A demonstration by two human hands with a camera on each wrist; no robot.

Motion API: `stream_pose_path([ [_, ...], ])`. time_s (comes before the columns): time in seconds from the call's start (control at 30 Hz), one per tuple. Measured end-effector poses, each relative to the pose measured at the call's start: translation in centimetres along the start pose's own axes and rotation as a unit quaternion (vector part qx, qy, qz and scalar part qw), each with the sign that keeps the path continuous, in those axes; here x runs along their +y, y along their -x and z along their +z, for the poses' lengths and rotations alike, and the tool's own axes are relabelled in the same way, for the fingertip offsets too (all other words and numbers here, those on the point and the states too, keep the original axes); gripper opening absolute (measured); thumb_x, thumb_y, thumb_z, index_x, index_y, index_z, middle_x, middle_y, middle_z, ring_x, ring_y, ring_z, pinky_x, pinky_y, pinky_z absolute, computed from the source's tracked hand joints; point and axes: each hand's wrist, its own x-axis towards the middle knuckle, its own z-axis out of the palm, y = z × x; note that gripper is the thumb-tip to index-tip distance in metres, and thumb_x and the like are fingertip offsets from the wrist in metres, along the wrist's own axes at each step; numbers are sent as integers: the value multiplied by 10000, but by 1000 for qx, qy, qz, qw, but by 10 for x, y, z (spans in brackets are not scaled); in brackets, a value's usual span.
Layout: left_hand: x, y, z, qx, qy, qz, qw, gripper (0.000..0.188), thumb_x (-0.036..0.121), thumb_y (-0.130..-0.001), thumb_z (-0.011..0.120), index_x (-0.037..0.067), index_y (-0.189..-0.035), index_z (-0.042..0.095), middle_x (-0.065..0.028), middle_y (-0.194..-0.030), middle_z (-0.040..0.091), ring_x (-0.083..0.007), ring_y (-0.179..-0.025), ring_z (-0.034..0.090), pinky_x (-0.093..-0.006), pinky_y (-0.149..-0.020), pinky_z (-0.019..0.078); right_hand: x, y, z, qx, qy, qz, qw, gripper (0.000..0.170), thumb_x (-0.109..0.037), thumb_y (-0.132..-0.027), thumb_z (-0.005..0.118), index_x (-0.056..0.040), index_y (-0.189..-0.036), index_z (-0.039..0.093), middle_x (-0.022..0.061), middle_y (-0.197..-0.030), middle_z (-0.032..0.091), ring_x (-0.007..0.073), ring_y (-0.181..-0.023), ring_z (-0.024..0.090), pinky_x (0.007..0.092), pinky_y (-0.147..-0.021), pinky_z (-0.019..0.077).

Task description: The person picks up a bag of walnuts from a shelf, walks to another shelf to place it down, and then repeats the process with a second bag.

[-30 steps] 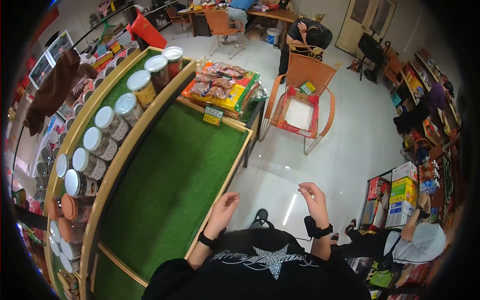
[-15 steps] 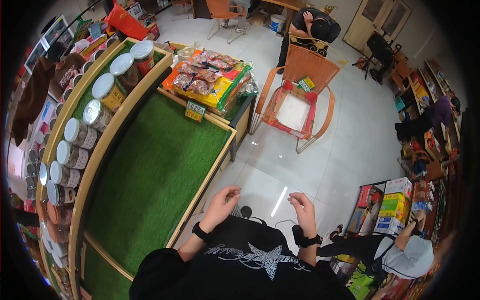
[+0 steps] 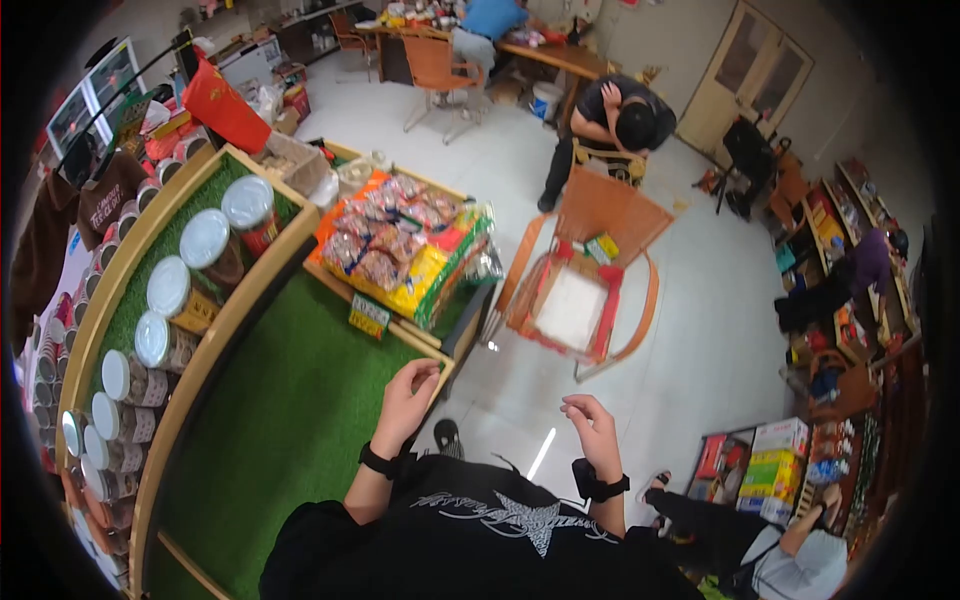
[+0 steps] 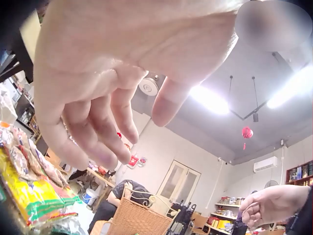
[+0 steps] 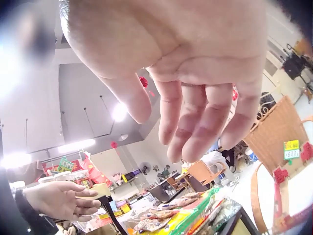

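Observation:
My left hand hovers with loosely bent fingers near the front corner of the green-lined display shelf, holding nothing. Its thumb and fingers stand apart in the left wrist view. To its right, my right hand hangs in the air over the floor, also empty, its fingers relaxed. Ahead of the left hand lies a pile of bagged snacks, small clear packets on top of larger yellow, red and green bags. A green and yellow price tag is fixed at the shelf edge in front of them.
A wicker armchair holding a red-edged box stands ahead right. White-lidded jars line the raised shelf at left. One person sits bent over behind the chair; another is at the lower right, by stacked cartons.
The view has shifted forward, so the bagged snacks and the chair now appear nearer my hands. Both hands stay raised and empty, and sit further left in the head view.

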Motion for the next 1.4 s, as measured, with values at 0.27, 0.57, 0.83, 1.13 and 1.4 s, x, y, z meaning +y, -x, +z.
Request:
stream_pose_path([
  [0.27,16,-63,-8,-13,1,-5,1000,228,95,-843,567,-5,-1048,565,-91,-963,613,-150,-906,586,-272,-800,460,-18,-93,33,-34,8,-39,999,162,-73,-836,543,9,-963,600,92,-891,636,147,-797,593,269,-739,454],
  [0.57,-4,-78,-29,126,2,-95,987,227,99,-851,548,6,-1058,566,-90,-984,614,-165,-914,587,-286,-820,453,-5,-187,79,-193,69,-60,977,163,-89,-822,559,-14,-958,608,87,-934,581,167,-817,567,279,-707,453],
  [0.83,1,-120,-15,289,4,-119,950,227,101,-853,547,8,-1060,566,-87,-976,622,-145,-887,585,-277,-803,455,25,-333,134,-337,-65,-14,939,271,-65,-834,550,-29,-1101,524,83,-1012,559,165,-862,550,263,-753,439],
  [1.13,-27,-197,45,283,81,-171,940,240,102,-877,531,-7,-1091,541,-78,-1011,601,-136,-953,558,-257,-842,432,47,-446,176,-478,-233,325,782,495,-221,-880,487,-162,-1343,323,77,-1211,463,190,-1076,465,338,-861,381],
  [1.4,-62,-241,84,207,117,-189,953,280,187,-871,561,13,-1091,553,-63,-962,603,-122,-879,570,-243,-788,443,95,-476,207,-488,-366,408,679,513,-260,-859,524,-80,-1315,374,56,-1226,434,184,-1133,396,352,-926,328],
])
